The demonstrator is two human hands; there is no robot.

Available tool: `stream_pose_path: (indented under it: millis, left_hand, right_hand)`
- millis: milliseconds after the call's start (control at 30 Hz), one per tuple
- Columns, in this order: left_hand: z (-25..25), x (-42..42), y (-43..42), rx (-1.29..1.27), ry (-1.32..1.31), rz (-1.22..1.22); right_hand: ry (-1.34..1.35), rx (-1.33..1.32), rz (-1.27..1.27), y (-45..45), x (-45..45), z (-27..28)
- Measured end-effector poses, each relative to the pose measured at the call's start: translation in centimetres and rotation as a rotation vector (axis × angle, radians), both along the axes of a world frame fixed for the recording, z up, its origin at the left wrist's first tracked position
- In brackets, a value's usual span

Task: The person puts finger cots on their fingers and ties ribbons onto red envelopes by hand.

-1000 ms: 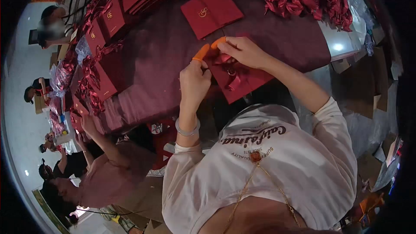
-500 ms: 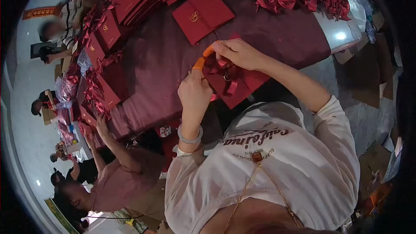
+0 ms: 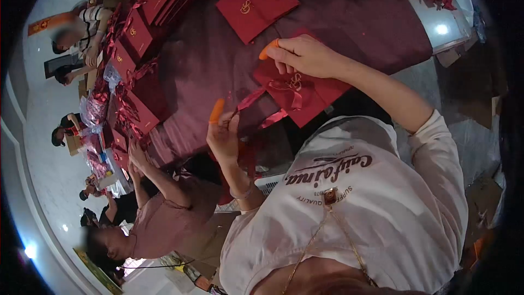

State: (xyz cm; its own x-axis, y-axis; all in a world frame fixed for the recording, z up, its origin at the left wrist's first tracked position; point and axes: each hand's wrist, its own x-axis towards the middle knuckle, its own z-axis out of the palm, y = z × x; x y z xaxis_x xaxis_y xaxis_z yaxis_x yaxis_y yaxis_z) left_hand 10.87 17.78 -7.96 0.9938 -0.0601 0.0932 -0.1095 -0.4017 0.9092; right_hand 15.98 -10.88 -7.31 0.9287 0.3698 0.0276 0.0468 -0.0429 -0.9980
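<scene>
The red folder lies at the table's near edge, its ribbon looped by the emblem but seemingly unfinished, one tail loose, another pinched in the left hand's fingertips, while the right hand curls above, its hold unclear

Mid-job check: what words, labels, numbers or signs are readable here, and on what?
"California": white shirt, upside down in this view.
"QUALITY": same shirt; nearby small print too blurred.
Red folder by the right hand: gold emblem, letters uncertain.
Folders at left: lettering too small.
Orange banner, background: too blurred.
</scene>
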Motion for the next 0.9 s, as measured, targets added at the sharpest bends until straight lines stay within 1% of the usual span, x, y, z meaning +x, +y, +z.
stream_pose_path:
  millis: [33, 67, 133, 167, 233, 267, 333, 400, 533, 600, 667, 700, 733, 800, 833, 900]
  left_hand:
    - [0.9, -0.3, -0.9, -0.135, 0.108, 0.108]
    - [1.0, -0.9, -1.1, -0.136, 0.105, 0.114]
    - [1.1, -2.3, -1.6, 0.450, -0.360, 0.131]
    - [0.9, -3.0, -2.4, 0.179, -0.256, 0.148]
    - [2.2, -3.1, -3.6, 0.542, -0.505, -0.163]
    - [2.0, -3.6, -4.8, 0.430, -0.311, -0.139]
    - [2.3, -2.6, -6.0, 0.534, -0.380, -0.200]
    - [1.4, -2.3, -5.5, 0.548, -0.370, -0.172]
    - [0.8, -1.8, -4.6, 0.589, -0.435, -0.256]
    - [0.4, -2.2, -4.1, 0.472, -0.349, -0.226]
    - [1.0, -2.3, -3.2, 0.449, -0.326, -0.132]
    - [1.4, -2.5, -3.1, 0.367, -0.283, -0.093]
    - [1.1, -2.6, -2.5, 0.361, -0.285, -0.095]
    - [-0.2, -3.1, -1.2, 0.299, -0.145, -0.053]
    - [-0.3, -3.3, -1.1, 0.286, -0.095, 0.011]
    - [-0.1, -3.6, -1.2, 0.307, -0.120, -0.004]
  right_hand:
    - [-0.004, -0.058, -0.006, 0.1, -0.1, 0.1]
    - [-0.008, -0.117, -0.011, 0.2, -0.2, 0.3]
    - [-0.003, -0.119, -0.001, 0.2, 0.0, 0.3]
    - [0.008, -0.118, 0.003, 0.3, 0.0, 0.2]
    - [-0.025, -0.121, -0.009, 0.3, 0.0, -0.1]
    - [-0.059, -0.126, -0.027, 0.4, 0.0, -0.3]
    - [-0.044, -0.132, -0.009, 0.4, 0.0, -0.3]
    - [-0.059, -0.155, -0.020, 0.4, 0.0, -0.5]
    - [-0.080, -0.140, 0.004, 0.3, 0.0, -0.4]
    - [-0.034, -0.142, -0.011, 0.3, -0.1, -0.1]
    - [-0.038, -0.153, -0.002, 0.3, -0.1, -0.1]
    - [-0.042, -0.164, 0.004, 0.2, 0.0, -0.1]
    - [-0.044, -0.169, 0.001, 0.2, 0.0, -0.1]
    - [-0.031, -0.151, 0.003, 0.3, -0.1, 0.0]
    - [-0.035, -0.155, 0.004, 0.2, -0.1, 0.0]
    - [-0.100, -0.172, 0.005, 0.2, -0.1, -0.2]
